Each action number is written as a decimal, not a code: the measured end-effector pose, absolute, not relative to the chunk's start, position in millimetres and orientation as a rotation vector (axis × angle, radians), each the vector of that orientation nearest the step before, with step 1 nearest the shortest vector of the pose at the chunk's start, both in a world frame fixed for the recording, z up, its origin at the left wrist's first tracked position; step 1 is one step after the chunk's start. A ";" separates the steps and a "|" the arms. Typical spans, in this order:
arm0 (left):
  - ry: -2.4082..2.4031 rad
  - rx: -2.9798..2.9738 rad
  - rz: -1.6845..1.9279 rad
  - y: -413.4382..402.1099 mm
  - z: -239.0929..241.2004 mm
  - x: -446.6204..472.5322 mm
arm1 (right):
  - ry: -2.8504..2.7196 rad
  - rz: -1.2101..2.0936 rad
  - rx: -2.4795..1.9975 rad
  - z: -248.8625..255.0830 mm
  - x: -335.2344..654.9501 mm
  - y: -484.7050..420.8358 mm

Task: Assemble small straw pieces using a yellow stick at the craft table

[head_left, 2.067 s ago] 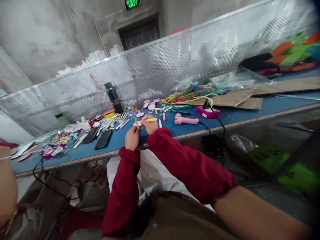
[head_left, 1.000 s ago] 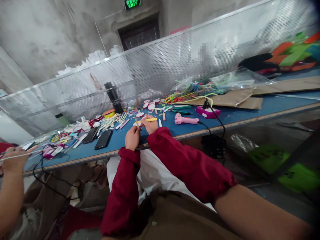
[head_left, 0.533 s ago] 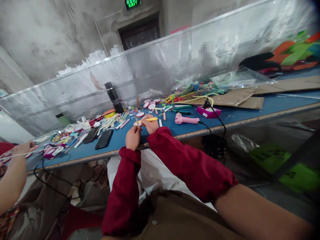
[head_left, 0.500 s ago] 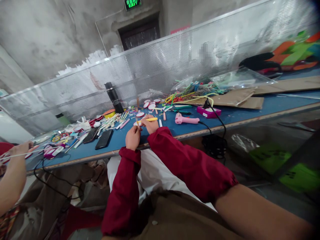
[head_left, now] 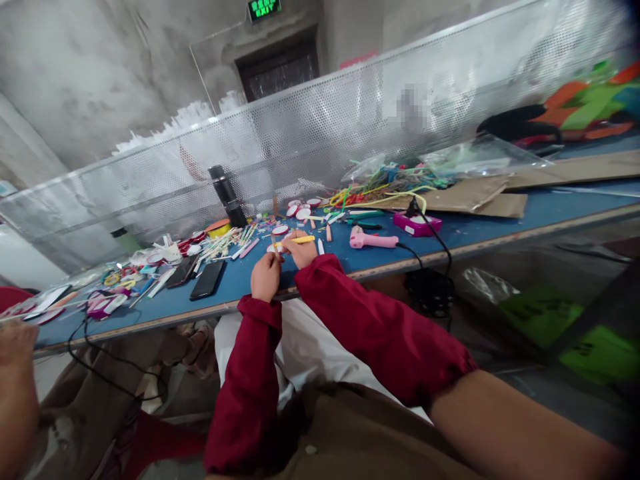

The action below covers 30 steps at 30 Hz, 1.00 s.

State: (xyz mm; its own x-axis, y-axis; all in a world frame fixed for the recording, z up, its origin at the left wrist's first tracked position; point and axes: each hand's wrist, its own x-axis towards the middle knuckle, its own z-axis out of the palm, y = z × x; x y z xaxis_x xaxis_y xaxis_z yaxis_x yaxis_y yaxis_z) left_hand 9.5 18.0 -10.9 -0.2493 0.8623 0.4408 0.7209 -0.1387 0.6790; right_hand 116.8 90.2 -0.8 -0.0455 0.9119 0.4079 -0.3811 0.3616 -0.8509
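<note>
My left hand [head_left: 266, 275] is closed, pinching a thin brownish strip [head_left: 275, 246] that stands upright from its fingertips. Close beside it, my right hand [head_left: 302, 251] is wrapped round a slim yellow pen-like stick [head_left: 303, 239], whose left end reaches toward the strip. What the stick's tip touches is too small to make out. Just beyond the fingers lies a red-rimmed white disc [head_left: 280, 230]. A small white stick [head_left: 321, 247] rests right of my right hand.
A pink glue gun [head_left: 373, 238] and a magenta box [head_left: 417, 225] with a cord lie right. Left are two dark phones [head_left: 208, 279], a pile of pale sticks [head_left: 219, 246] and a black flask [head_left: 228, 197]. Coloured cords [head_left: 390, 180] lie behind. A co-worker's hand [head_left: 17, 347] shows far left.
My hands, the yellow stick and the strip have hardly moved. The co-worker's hand at the far left has shifted left and down, toward the edge of the picture.
</note>
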 end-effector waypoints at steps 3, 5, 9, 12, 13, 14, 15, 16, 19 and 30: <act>1.943 1.812 1.339 18.4 -11.2 9.5 | -1.190 1.149 -0.582 -1.0 117.4 90.3; 1.948 1.814 1.337 18.1 -11.0 9.8 | -1.193 1.155 -0.576 -0.6 117.8 89.8; 1.956 1.819 1.333 16.9 -9.9 10.5 | -1.193 1.158 -0.565 -0.2 117.6 89.4; 1.962 1.821 1.335 16.6 -9.7 10.7 | -1.194 1.148 -0.578 -1.2 116.9 90.7; 1.964 1.818 1.334 16.7 -9.8 10.7 | -1.195 1.146 -0.583 -1.6 116.7 91.1; 1.965 1.813 1.333 16.9 -9.9 10.7 | -1.197 1.146 -0.585 -1.9 116.7 91.4; 1.967 1.809 1.332 17.1 -10.1 10.7 | -1.198 1.147 -0.585 -1.9 116.8 91.5; 1.969 1.808 1.330 17.3 -10.2 10.6 | -1.199 1.148 -0.584 -1.8 117.1 91.3; 1.965 1.819 1.328 17.6 -10.7 10.4 | -1.193 1.149 -0.580 -0.5 118.3 89.9; 2.019 1.831 1.293 16.3 -9.3 11.6 | -1.188 1.174 -0.565 2.3 119.6 87.6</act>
State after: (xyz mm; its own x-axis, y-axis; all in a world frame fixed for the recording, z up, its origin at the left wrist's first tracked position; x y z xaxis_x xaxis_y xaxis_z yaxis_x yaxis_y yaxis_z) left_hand 11.6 16.3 -9.3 -0.2584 0.8625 0.4351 0.7558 -0.0999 0.6471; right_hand 119.6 87.6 2.3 -0.0686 0.9106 0.4075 -0.3965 0.3499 -0.8488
